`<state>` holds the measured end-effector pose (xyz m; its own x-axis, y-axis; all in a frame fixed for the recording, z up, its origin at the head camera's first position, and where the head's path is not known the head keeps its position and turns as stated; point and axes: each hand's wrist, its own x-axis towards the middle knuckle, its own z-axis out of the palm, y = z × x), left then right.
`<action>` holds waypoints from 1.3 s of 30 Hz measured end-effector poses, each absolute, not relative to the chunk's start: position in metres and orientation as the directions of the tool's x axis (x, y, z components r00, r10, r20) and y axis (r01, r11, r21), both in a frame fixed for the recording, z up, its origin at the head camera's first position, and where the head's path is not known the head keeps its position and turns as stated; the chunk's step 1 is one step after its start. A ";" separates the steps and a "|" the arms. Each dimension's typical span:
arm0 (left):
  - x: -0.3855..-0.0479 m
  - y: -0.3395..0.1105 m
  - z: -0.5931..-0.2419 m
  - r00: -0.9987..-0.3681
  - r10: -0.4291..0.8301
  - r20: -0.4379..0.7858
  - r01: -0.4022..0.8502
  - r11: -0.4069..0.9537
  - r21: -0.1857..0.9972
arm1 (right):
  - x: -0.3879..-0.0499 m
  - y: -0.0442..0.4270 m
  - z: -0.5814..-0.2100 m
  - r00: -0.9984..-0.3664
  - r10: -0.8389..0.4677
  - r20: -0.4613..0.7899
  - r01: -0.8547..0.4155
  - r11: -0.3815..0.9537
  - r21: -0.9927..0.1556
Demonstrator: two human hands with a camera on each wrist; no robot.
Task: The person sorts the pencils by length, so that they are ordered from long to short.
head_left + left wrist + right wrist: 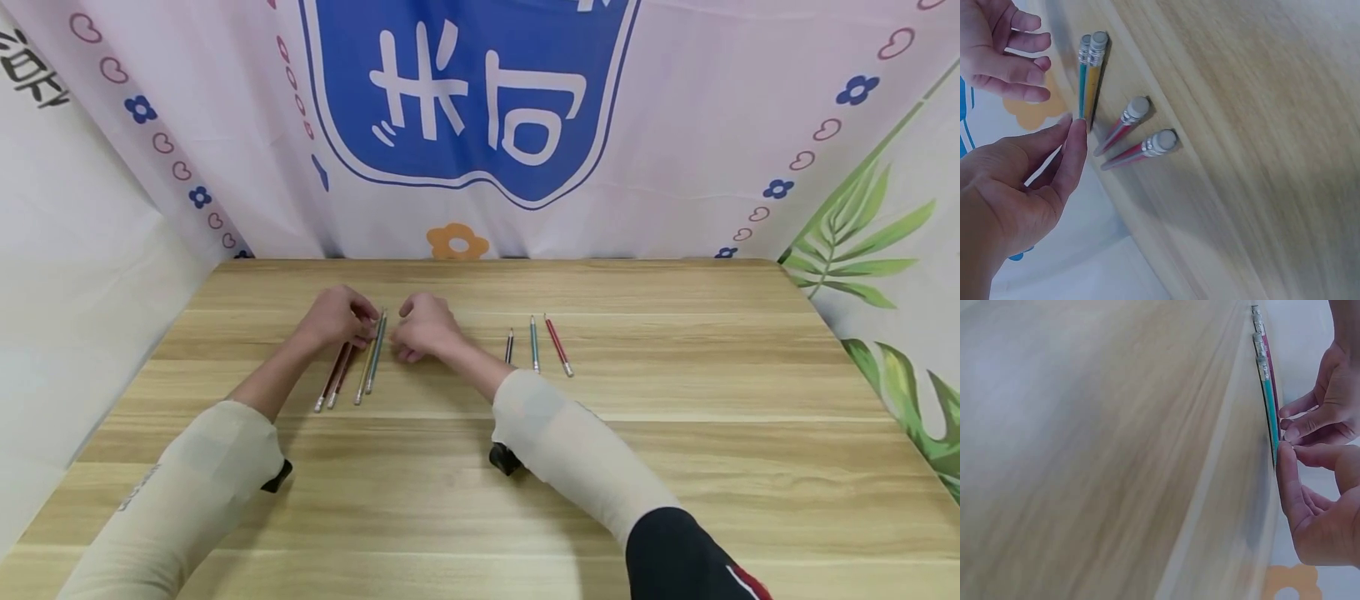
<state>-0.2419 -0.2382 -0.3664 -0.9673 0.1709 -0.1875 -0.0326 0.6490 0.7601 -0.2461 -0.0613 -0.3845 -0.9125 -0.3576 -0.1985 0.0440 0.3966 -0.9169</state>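
Two dark red pencils (341,377), a yellow pencil (365,372) and a teal pencil (377,354) lie on the table, their eraser ends toward me. Over their far ends is my left hand (337,318); its thumb and index finger pinch the yellow pencil near the tip, which the fingers hide. In the left wrist view the yellow pencil (1092,87) lies close against the teal pencil (1082,81), with the red pencils (1141,149) apart. Just right of the teal pencil hovers my right hand (426,327), fingers loosely bent and holding nothing.
To the right lie a dark pencil (510,346), another teal pencil (534,346) and a bright red pencil (558,346), spaced apart. The wooden table (420,517) ends at a printed cloth (660,200) behind it. White cloth walls stand at both sides.
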 end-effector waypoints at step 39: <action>-0.247 -0.177 -0.366 -0.956 0.284 -0.074 0.148 0.685 0.713 | -0.255 0.074 -0.375 -0.902 -0.418 -0.103 -0.088 0.413 -0.906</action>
